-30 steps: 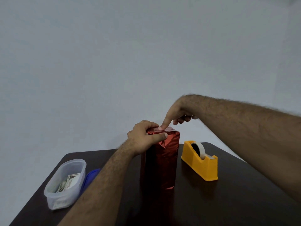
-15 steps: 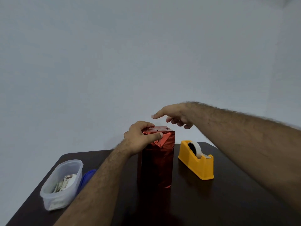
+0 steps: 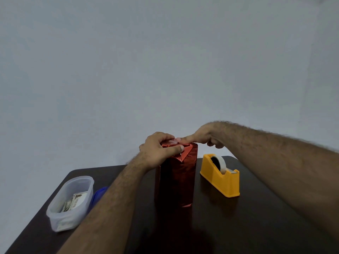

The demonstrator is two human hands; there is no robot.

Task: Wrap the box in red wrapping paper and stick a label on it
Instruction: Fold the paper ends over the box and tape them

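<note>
Box [image 3: 176, 178] upright mid-bench [image 3: 238, 226], fully covered in shiny red foil paper, folded flaps gathered at top end. Triangular fold visible on near top face.

Left hand [image 3: 157, 151] wrapped round top of box: thumb across near face, fingers curled over top edge, gripping.

Right hand [image 3: 205, 136] reaching in from right of box, index finger extended and pressing down on box top, tip just beside left fingers. Other right fingers curled under, holding nothing seen. Pale patch under fingertip, possibly tape; too small to be sure.

Yellow tape dispenser [image 3: 220, 176] right of box, near but apart, roll of pale tape seated in it, cutter end toward camera.

Clear tub [image 3: 70, 202] left of box, well apart, near bench edge, printed paper pieces inside. Blue lid [image 3: 98, 194] between tub and box, mostly hidden behind left forearm.

Plain grey wall [image 3: 165, 61] behind box.
</note>
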